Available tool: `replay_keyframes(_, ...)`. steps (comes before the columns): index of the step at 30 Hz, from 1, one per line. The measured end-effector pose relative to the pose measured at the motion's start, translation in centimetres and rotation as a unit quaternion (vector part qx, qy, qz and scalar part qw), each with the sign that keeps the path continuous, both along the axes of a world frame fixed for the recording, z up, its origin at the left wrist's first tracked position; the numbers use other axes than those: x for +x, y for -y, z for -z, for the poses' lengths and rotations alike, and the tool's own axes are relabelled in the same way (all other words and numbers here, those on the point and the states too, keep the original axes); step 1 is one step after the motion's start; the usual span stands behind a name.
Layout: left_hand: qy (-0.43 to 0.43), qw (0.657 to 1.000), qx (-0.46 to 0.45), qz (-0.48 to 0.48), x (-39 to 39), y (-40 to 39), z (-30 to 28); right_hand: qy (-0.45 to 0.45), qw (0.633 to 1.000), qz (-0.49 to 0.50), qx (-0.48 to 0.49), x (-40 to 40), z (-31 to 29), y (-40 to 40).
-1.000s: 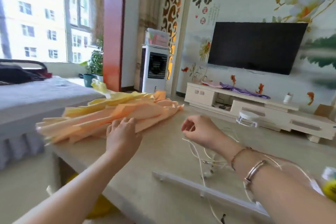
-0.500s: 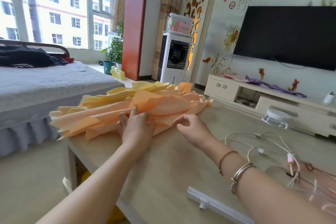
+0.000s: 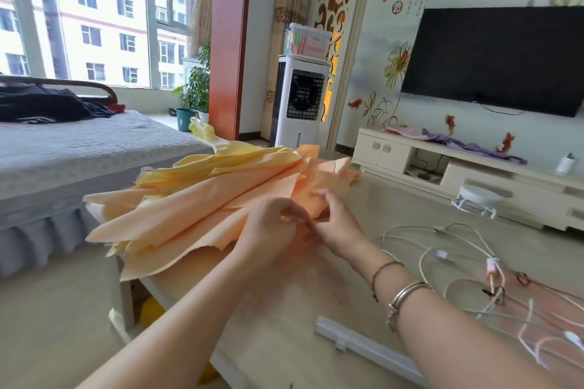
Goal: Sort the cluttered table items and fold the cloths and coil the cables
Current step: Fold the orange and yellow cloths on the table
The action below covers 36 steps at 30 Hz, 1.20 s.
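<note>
Both hands are in at the pile of cloths (image 3: 202, 208), which lies heaped across the far left end of the bench (image 3: 284, 309), peach sheets on top and yellow ones showing behind, with corners hanging over the bench edge. The left hand (image 3: 268, 227) is curled onto the near edge of a peach cloth, fingers pinching the fabric, and the right hand (image 3: 339, 224) sits just beside it, fingers bent round the same bunched edge, the two hands almost touching. On the right wrist, a thin bracelet (image 3: 384, 271) and a silver bangle (image 3: 407, 294). To the right of the hands, well apart from the cloths, a tangle of white cables (image 3: 467, 265) sprawls loose over the bench. Near the front edge lies a long white plastic strip (image 3: 369, 347). Beyond the bench, a bed (image 3: 79, 148) on the left, a television (image 3: 499, 57) on the wall.
</note>
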<state>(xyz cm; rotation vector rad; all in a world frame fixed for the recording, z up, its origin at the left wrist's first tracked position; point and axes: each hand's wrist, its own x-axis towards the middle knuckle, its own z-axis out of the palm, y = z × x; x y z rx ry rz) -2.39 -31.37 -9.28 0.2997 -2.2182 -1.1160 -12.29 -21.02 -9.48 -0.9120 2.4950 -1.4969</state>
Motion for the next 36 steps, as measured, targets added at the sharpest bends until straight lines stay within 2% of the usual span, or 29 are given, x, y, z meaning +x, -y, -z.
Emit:
replay_keyframes(3, -0.035, 0.999, 0.007, 0.018, 0.4, -0.8, 0.0, -0.038, 0.998, 0.042, 0.039, -0.4, -0.4, -2.3)
replay_keyframes(5, -0.035, 0.999, -0.038, -0.008, 0.5, -1.3, 0.0, -0.059, 0.995, 0.068, 0.048, -0.3, -0.8, -4.3)
replay_keyframes(7, 0.009, 0.995, -0.094, -0.015, 0.4, -1.7, 0.2, -0.087, 0.990, 0.105, 0.033, -0.3, -1.6, -6.6)
replay_keyframes(9, 0.098, 0.987, -0.128, 0.007, 0.4, -2.2, 0.5, -0.099, 0.984, 0.147, 0.004, -0.3, -2.6, -9.2)
replay_keyframes(12, 0.196, 0.955, -0.219, 0.028, 0.4, -3.8, 1.0, -0.116, 0.968, 0.222, -0.016, -0.5, -3.8, -13.5)
replay_keyframes(14, 0.225, 0.939, -0.258, 0.043, 0.1, -5.8, 0.6, -0.129, 0.953, 0.275, 0.011, -0.4, -4.4, -16.6)
replay_keyframes(18, 0.250, 0.934, -0.226, 0.122, -0.4, -10.7, -1.1, -0.135, 0.949, 0.283, 0.043, 0.2, -5.3, -21.6)
replay_keyframes(24, 0.229, 0.923, -0.228, 0.208, -0.9, -16.7, -2.3, -0.219, 0.952, 0.215, 0.012, 2.7, -8.6, -26.2)
replay_keyframes(29, 0.131, 0.934, -0.072, 0.325, -0.4, -22.1, -6.0, -0.183, 0.972, 0.140, -0.044, 5.3, -11.9, -27.4)
replay_keyframes(33, 0.112, 0.964, -0.112, 0.215, 0.2, -24.1, -8.4, -0.212, 0.967, 0.130, -0.048, 7.5, -14.0, -27.6)
replay_keyframes(36, 0.116, 0.966, -0.154, 0.174, 1.8, -23.6, -10.8, -0.254, 0.951, 0.176, -0.034, 8.9, -15.6, -29.0)
